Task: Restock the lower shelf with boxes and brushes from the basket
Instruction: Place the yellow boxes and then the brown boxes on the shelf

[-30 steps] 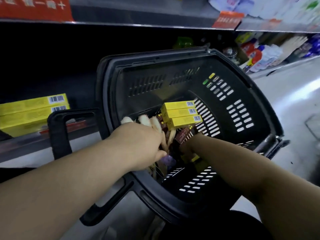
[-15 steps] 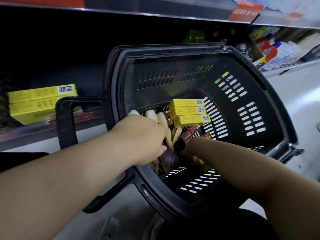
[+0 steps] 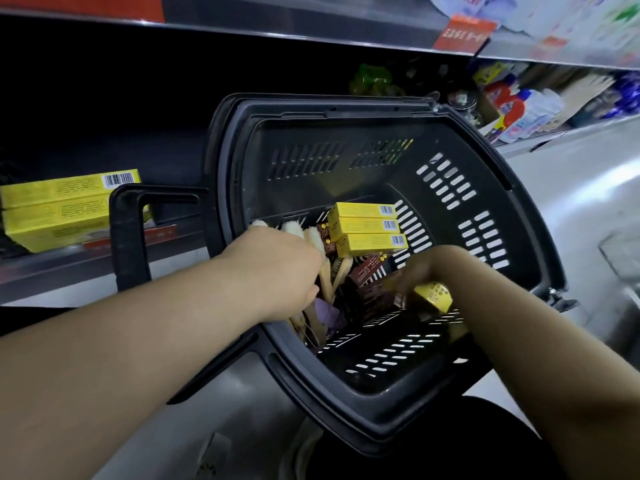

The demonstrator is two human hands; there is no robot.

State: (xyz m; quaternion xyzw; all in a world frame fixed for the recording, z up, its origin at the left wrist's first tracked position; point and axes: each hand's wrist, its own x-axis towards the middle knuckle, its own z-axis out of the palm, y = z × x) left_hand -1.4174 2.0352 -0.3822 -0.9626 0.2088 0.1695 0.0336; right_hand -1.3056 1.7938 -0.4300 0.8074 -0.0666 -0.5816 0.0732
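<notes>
A black plastic basket (image 3: 485, 161) sits tilted in front of the shelf. Inside it lie three stacked yellow boxes (image 3: 367, 230), dark brown boxes (image 3: 367, 275) and wooden-handled brushes (image 3: 311, 237) with white bristles. My left hand (image 3: 277, 271) grips a bunch of the brushes by their handles. My right hand (image 3: 419, 271) reaches deep into the basket and touches a yellow box (image 3: 434, 296) near the brown boxes; its fingers are blurred and partly hidden. On the lower shelf (image 3: 69, 268) at the left stand two stacked yellow boxes (image 3: 59, 209).
The basket's black handle (image 3: 128, 237) stands up in front of the shelved boxes. An upper shelf (image 3: 311, 32) with red price tags runs overhead. Bottles and packets (image 3: 519, 109) fill the shelf farther right. Grey floor lies at the right.
My right hand has drawn back and up out of the pile, and a yellow box now shows under it. My left hand keeps its grip on the brushes.
</notes>
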